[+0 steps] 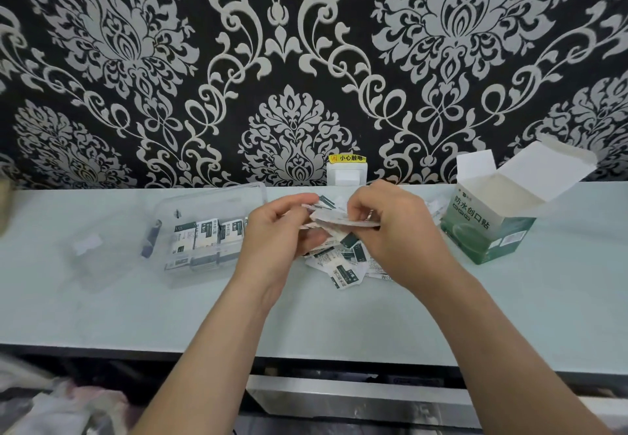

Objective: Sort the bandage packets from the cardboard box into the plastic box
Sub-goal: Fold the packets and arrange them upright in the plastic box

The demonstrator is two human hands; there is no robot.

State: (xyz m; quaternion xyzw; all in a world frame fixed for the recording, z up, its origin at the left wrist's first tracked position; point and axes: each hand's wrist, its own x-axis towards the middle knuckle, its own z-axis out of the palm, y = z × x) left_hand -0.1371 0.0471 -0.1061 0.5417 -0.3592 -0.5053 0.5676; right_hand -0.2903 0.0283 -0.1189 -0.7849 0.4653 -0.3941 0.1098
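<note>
- Left hand (272, 234) and right hand (394, 230) pinch a sheaf of bandage packets (334, 218) between curled fingers (365, 198).
- Loose packets (346, 266) lie beneath, apparently heaped on the table (339, 326).

You can read 防水创口贴 on the front of the cardboard box (475, 220). Left of that box, the yellow sticker (347, 158) says 小心触电. The print on the packets (343, 264) left of the box is too small to read.

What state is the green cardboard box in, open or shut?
Open: the cardboard box stands upright, its white top flaps raised.
</note>
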